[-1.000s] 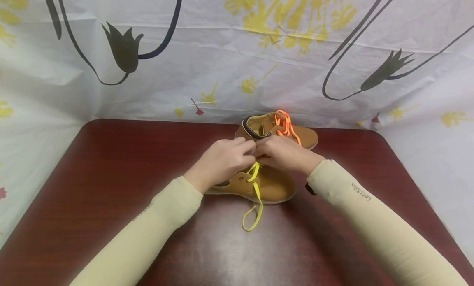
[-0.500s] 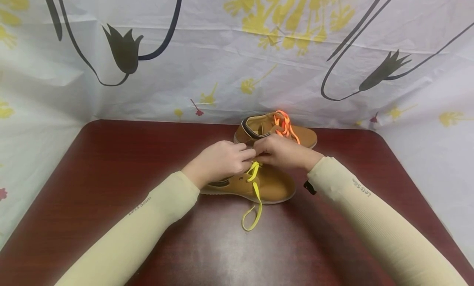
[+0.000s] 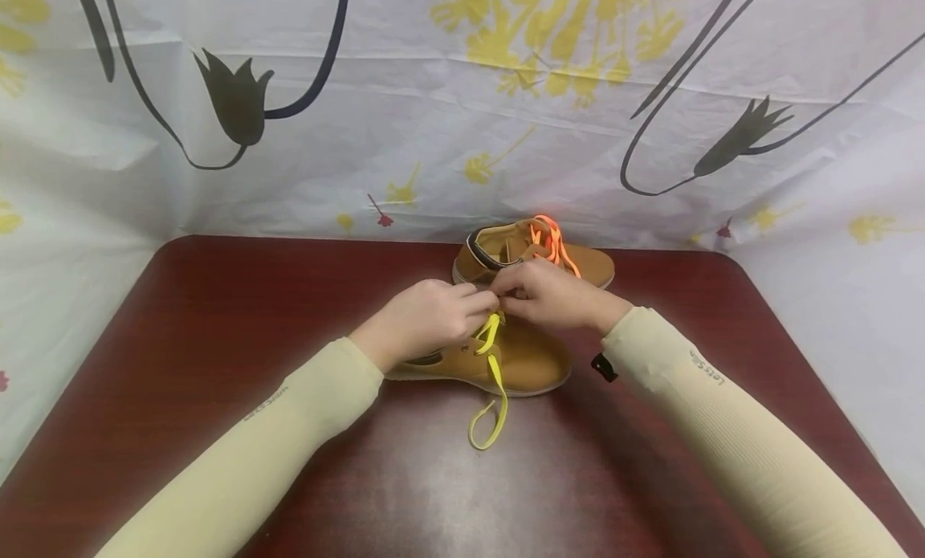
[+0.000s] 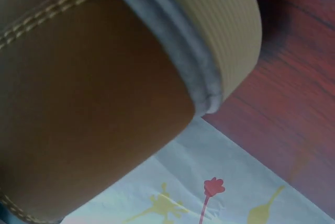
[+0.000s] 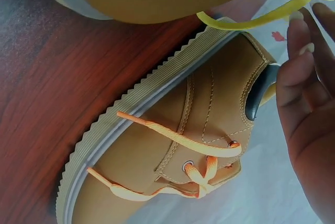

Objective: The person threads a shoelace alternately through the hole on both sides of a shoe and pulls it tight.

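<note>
A tan lace-up shoe (image 3: 535,361) stands on the dark red table, toe to the right. Its yellow shoelace (image 3: 489,333) runs up to where both hands meet, and one end hangs over the near side in a curl. My left hand (image 3: 433,317) pinches the lace above the tongue, fingertips mostly hidden. Opposite it, my right hand (image 3: 545,293) has thumb and forefinger together at the lace. In the right wrist view, the right fingertips (image 5: 296,17) are right at the yellow lace (image 5: 256,22). The left wrist view holds mostly tan shoe leather (image 4: 94,103), without the hand.
Behind the hands stands a matching tan shoe (image 3: 592,265) with orange laces (image 3: 555,241), close to the patterned white cloth (image 3: 347,140) at the table's back edge. The table (image 3: 289,293) spreads out on both sides.
Both hands stay at the lace with small finger movements. The left wrist has shifted slightly left, and the fingers of both hands are a little less bunched. The shoes stay put.
</note>
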Demonstrator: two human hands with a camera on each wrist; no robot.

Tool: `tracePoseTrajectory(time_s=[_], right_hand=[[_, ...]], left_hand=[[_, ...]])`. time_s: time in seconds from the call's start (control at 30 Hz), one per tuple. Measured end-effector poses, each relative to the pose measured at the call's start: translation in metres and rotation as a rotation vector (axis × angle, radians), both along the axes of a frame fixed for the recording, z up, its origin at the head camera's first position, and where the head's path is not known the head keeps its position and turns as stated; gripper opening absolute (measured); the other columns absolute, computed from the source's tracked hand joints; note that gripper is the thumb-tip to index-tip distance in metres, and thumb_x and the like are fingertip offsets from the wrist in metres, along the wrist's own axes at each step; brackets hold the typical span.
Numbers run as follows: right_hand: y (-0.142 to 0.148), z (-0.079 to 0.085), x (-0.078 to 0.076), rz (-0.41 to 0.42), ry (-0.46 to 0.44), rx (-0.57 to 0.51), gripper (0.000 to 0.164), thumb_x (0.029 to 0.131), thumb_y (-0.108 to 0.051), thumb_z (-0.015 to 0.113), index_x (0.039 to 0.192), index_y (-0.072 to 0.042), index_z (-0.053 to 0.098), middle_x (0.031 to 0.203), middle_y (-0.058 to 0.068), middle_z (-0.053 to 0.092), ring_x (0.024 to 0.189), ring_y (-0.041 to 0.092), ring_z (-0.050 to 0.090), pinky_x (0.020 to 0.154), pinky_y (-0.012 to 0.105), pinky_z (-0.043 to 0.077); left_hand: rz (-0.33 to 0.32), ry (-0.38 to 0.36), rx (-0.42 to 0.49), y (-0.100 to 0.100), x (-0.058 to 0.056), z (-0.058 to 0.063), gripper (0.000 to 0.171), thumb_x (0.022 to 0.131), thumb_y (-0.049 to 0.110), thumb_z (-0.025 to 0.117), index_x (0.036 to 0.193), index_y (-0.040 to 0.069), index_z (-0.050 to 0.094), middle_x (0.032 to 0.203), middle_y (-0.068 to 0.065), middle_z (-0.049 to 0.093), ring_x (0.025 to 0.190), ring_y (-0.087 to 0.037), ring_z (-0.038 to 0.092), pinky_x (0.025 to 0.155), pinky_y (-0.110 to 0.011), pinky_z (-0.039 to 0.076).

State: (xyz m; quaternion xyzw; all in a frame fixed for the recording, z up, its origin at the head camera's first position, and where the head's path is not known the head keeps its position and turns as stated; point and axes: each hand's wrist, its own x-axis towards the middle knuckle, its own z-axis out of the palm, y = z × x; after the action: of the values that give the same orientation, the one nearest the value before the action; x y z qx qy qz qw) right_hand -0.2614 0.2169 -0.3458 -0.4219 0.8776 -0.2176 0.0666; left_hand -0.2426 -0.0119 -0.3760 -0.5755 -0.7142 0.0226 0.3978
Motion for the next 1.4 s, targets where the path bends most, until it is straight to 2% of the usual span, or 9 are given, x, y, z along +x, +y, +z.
tracePoseTrajectory(time_s=[0.23, 0.4, 0.73, 0.87, 1.03, 1.2, 1.4], right_hand=[[-0.006, 0.004, 0.005, -0.006, 0.005, -0.045, 0.017, 0.087, -0.003, 0.066, 0.093, -0.016, 0.074, 0.087, -0.005, 0.068, 0.076, 0.010, 0.056, 0.070, 0.029, 0.049], [-0.008, 0.003, 0.005, 0.026, -0.007, -0.051, 0.012, 0.083, -0.006, 0.069, 0.090, -0.015, 0.073, 0.088, 0.000, 0.069, 0.078, 0.017, 0.059, 0.071, 0.028, 0.048], [-0.005, 0.002, 0.008, 0.019, -0.021, -0.088, 0.012, 0.089, -0.012, 0.075, 0.100, -0.014, 0.079, 0.100, -0.003, 0.075, 0.093, 0.009, 0.068, 0.084, 0.031, 0.057], [-0.004, 0.004, 0.010, -0.002, -0.016, -0.082, 0.010, 0.091, -0.013, 0.074, 0.099, -0.015, 0.079, 0.098, -0.004, 0.075, 0.089, 0.007, 0.067, 0.081, 0.033, 0.056], [0.001, 0.004, 0.009, -0.079, 0.020, -0.096, 0.010, 0.095, -0.013, 0.069, 0.098, -0.013, 0.079, 0.092, -0.003, 0.075, 0.079, 0.007, 0.061, 0.072, 0.032, 0.053], [0.006, 0.004, 0.010, -0.147, 0.078, -0.097, 0.011, 0.096, -0.014, 0.069, 0.098, -0.014, 0.079, 0.092, -0.003, 0.075, 0.082, 0.007, 0.064, 0.076, 0.030, 0.053], [0.007, 0.006, 0.011, -0.167, 0.083, -0.093, 0.010, 0.095, -0.016, 0.069, 0.098, -0.015, 0.079, 0.093, -0.004, 0.076, 0.085, 0.008, 0.065, 0.080, 0.030, 0.052]], left_hand=[[-0.015, -0.099, 0.039, -0.003, 0.002, 0.001, 0.013, 0.093, 0.002, 0.063, 0.095, 0.012, 0.071, 0.104, 0.005, 0.065, 0.080, -0.009, 0.061, 0.055, -0.022, 0.048], [-0.044, -0.154, 0.091, -0.005, 0.005, 0.003, 0.007, 0.094, 0.008, 0.069, 0.098, 0.012, 0.074, 0.104, 0.005, 0.067, 0.084, -0.009, 0.065, 0.058, -0.022, 0.052], [-0.022, -0.253, 0.157, -0.014, 0.009, 0.010, 0.006, 0.092, 0.014, 0.073, 0.098, 0.011, 0.074, 0.102, 0.006, 0.068, 0.081, -0.007, 0.067, 0.061, -0.024, 0.055], [-0.018, -0.300, 0.169, -0.020, 0.013, 0.012, 0.007, 0.091, 0.014, 0.074, 0.098, 0.012, 0.074, 0.100, 0.007, 0.071, 0.081, -0.004, 0.069, 0.063, -0.023, 0.056], [-0.008, -0.408, 0.210, -0.032, 0.021, 0.016, 0.014, 0.086, 0.015, 0.080, 0.098, 0.013, 0.071, 0.098, 0.007, 0.073, 0.081, -0.003, 0.070, 0.063, -0.021, 0.055], [0.009, -0.530, 0.277, -0.043, 0.028, 0.022, 0.017, 0.083, 0.013, 0.081, 0.097, 0.013, 0.070, 0.094, 0.007, 0.076, 0.080, -0.005, 0.072, 0.068, -0.022, 0.057], [0.060, -0.664, 0.360, -0.057, 0.036, 0.030, 0.013, 0.085, 0.013, 0.080, 0.095, 0.013, 0.072, 0.091, 0.006, 0.077, 0.082, -0.006, 0.072, 0.074, -0.025, 0.059]])
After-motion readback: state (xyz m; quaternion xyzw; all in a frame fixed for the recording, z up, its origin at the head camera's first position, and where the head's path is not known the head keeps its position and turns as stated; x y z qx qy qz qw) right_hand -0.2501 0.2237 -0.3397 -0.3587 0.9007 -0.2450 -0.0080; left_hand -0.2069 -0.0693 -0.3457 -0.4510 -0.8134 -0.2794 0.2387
